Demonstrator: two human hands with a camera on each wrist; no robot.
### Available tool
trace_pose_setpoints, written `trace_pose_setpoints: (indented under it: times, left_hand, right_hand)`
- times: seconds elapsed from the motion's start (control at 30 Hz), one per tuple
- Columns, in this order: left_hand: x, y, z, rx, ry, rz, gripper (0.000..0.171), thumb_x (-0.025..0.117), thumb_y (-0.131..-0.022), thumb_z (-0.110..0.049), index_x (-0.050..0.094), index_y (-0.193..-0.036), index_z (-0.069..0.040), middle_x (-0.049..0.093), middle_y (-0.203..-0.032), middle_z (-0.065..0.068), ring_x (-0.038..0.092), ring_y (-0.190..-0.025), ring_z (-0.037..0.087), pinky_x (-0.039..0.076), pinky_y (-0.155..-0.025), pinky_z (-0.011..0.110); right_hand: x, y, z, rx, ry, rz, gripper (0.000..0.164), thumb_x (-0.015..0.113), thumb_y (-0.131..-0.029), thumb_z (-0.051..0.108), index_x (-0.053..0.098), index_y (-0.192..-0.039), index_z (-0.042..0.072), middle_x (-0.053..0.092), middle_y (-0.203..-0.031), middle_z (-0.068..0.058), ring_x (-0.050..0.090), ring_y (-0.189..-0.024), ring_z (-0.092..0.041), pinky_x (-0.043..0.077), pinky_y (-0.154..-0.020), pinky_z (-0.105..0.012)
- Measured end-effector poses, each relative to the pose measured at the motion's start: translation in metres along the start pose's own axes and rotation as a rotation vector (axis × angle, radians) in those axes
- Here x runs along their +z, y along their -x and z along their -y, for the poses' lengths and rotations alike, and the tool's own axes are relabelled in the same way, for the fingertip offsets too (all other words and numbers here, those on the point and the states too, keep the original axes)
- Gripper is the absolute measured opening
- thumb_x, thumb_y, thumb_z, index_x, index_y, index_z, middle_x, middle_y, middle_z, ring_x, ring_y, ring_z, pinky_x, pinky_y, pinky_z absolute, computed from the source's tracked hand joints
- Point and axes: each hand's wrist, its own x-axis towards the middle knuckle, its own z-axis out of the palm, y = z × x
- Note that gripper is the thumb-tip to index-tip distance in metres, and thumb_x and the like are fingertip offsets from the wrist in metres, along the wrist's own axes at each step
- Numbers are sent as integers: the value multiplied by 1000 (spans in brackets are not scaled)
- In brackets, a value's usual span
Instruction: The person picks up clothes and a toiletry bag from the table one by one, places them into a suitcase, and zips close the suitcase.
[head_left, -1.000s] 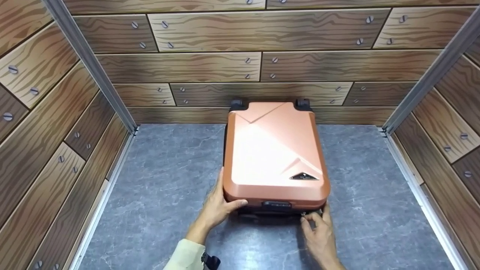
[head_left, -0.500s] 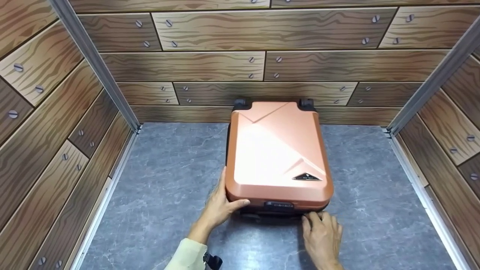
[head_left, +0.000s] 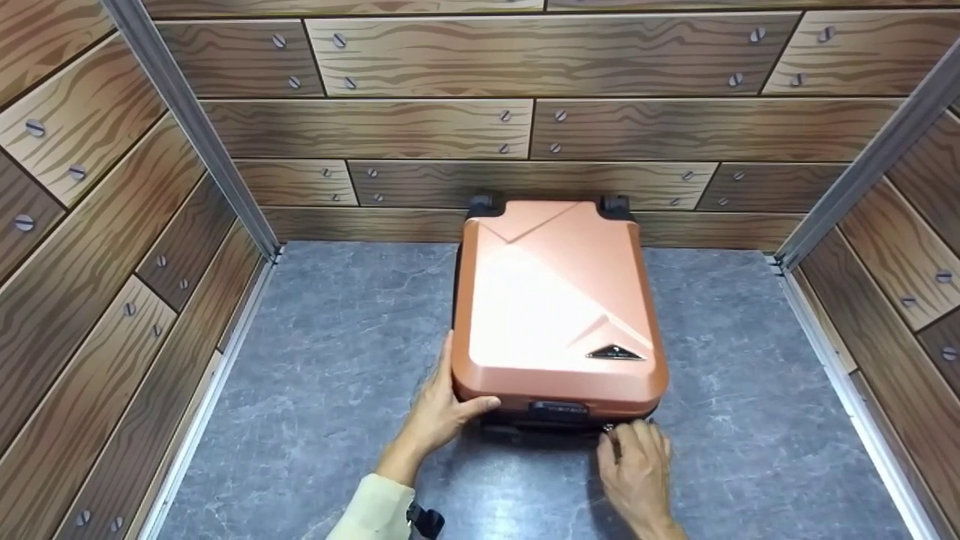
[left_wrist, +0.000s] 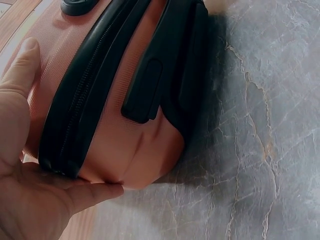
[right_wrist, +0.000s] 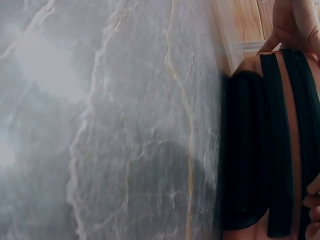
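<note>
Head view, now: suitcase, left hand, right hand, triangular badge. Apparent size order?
1. Orange hard-shell suitcase
2. Left hand and right hand: look alike, not ranked
3. Black triangular badge

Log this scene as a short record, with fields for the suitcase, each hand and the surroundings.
Suitcase: copper-coloured, lying flat, wheels at the far end
Badge: dark triangle, near right corner
Left hand: grips the near left corner
Right hand: fingers curled at the near end, apparently pinching a zipper pull
Floor: grey, marble-patterned
Back wall: wood-plank pattern
</note>
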Motion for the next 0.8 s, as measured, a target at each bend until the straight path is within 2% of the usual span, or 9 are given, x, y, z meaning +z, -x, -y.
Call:
trace_pose_setpoints:
  times: [0.1,0.23,0.37,0.4,0.5,0.63,0.8]
  left_hand:
    - [0,0,1,1,5,4,128,83,-79,-66,0,-171,-33,23,-174,15,36,-153,41,35,-121,61]
    - [0,0,2,-2,-3,-5,128,83,-79,-67,1,-171,-32,24,-174,17,38,-153,42,36,-120,61]
    - [0,0,1,-9,-13,-10,128,83,-78,-67,2,-171,-33,25,-173,17,38,-152,43,35,-121,62]
    - [0,0,1,-10,-16,-10,129,83,-78,-67,2,-171,-33,25,-173,17,38,-152,43,35,-121,62]
    - [0,0,1,-4,-21,-9,128,83,-78,-67,2,-171,-32,25,-173,17,37,-153,42,35,-121,61]
    - [0,-1,0,5,-22,-10,128,83,-78,-67,2,-171,-32,25,-173,17,37,-153,42,34,-122,61]
    - [1,0,-1,-4,-14,-5,129,84,-78,-67,2,-171,-33,24,-174,16,36,-153,42,34,-122,61]
  right_hand:
    - [-1,-1,-2,-7,-43,20,18,70,-78,3,56,-70,10,47,-72,-2,46,-72,-26,37,-80,-41]
    - [-2,-1,-2,27,-66,45,20,73,-75,1,56,-71,12,47,-73,2,45,-74,-19,37,-72,-34]
    - [-3,0,0,51,-69,48,22,75,-75,-2,57,-72,12,48,-75,2,45,-74,-17,37,-68,-31]
    - [-2,0,1,47,-69,47,22,75,-75,-1,57,-72,12,48,-75,2,46,-74,-17,37,-69,-32]
    - [0,0,3,17,-84,58,19,73,-77,1,57,-73,10,48,-75,0,48,-74,-21,42,-83,-37]
    - [2,-2,5,1,-124,68,17,71,-80,2,57,-74,9,47,-75,-1,48,-74,-26,38,-97,-45]
    - [2,0,9,2,-98,28,15,74,-80,3,61,-74,9,49,-74,-1,50,-74,-28,39,-88,-46]
